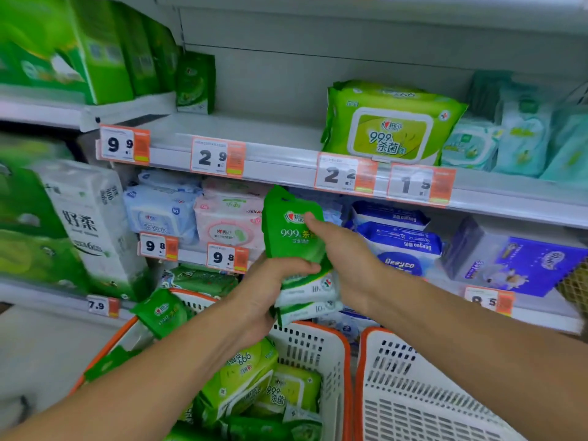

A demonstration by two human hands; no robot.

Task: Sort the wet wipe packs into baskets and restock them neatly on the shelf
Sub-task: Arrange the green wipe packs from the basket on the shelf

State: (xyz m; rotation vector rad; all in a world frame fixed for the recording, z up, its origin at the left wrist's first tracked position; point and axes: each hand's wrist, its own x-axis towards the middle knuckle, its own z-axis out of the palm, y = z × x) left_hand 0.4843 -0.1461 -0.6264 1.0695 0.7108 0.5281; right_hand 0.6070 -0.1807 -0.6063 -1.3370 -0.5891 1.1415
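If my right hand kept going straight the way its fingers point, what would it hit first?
Your right hand already touches the small green wipe packs that your left hand holds. Beyond them probably comes the pink wipe pack, though depth is unclear.

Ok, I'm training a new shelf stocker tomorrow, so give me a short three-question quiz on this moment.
1. True or false: the right basket looks empty.
2. What do the left hand and right hand hold?
A. blue packs
B. small green wipe packs
C. a price tag
3. What colour is the large wipe pack on the upper shelf?

Key: 1 true; 2 B; 3 light green.
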